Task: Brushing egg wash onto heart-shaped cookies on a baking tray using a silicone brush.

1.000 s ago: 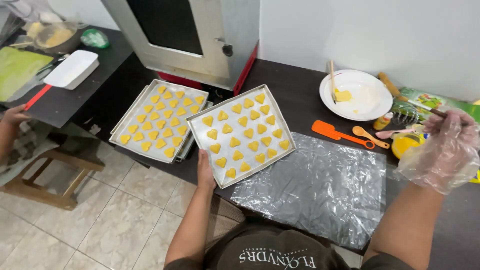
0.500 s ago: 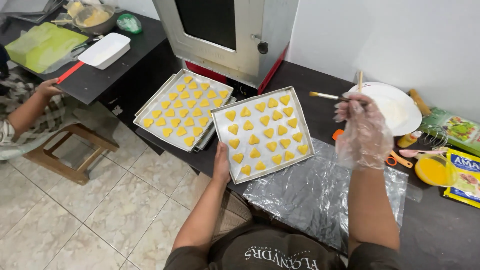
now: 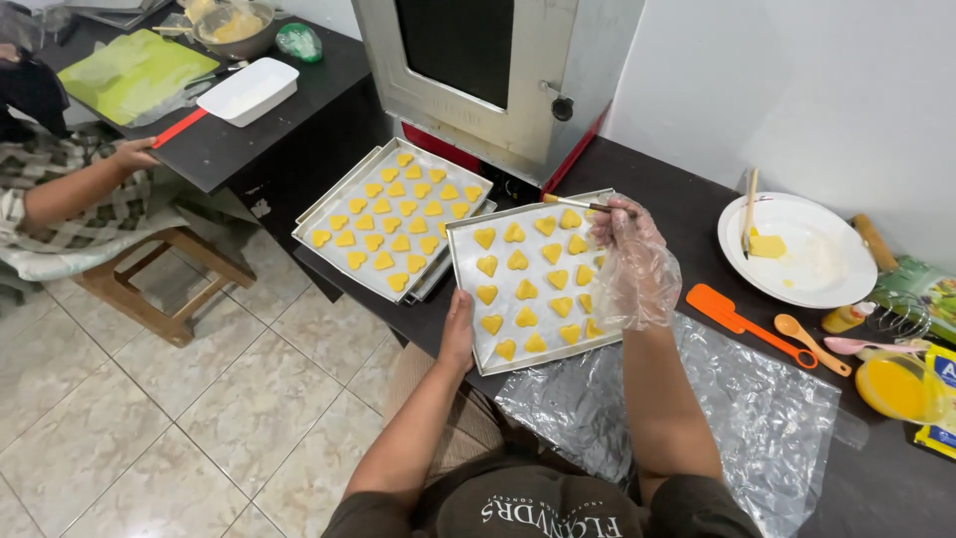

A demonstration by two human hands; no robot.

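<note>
Landmark: the near baking tray [image 3: 468, 299], aluminium, set on the dark counter and filled with yellow heart-shaped cookies [image 3: 526, 289].

Nearest, below the tray's lower right corner: crinkled clear plastic sheet [image 3: 697, 428] spread on the counter.

Left hand [image 3: 459, 334], bare, grips the tray's near left edge, thumb on the rim, fingers out of sight beneath it. Same hold as a second ago; the tray has not shifted.

Right hand [image 3: 632, 254], in a loose clear plastic glove, is now over the tray's right side. A second ago it was far to the right of the tray by the white plate; half a second ago, midway back. Fingers are pinched shut on a thin pastry brush [image 3: 578, 205], whose tip points left across the tray's far row of cookies. Judgement: the brush comes back loaded, so glazing of this tray is under way at the far row.

Left of the tray: second tray of cookies [image 3: 393, 214], overlapping edge.

Right of the tray: orange spatula [image 3: 742, 321], then white plate [image 3: 807, 254].

Beyond the tray: steel oven [image 3: 498, 70], door shut.

Far left of the tray: another person's hand [image 3: 134, 154] at a separate table.
</note>
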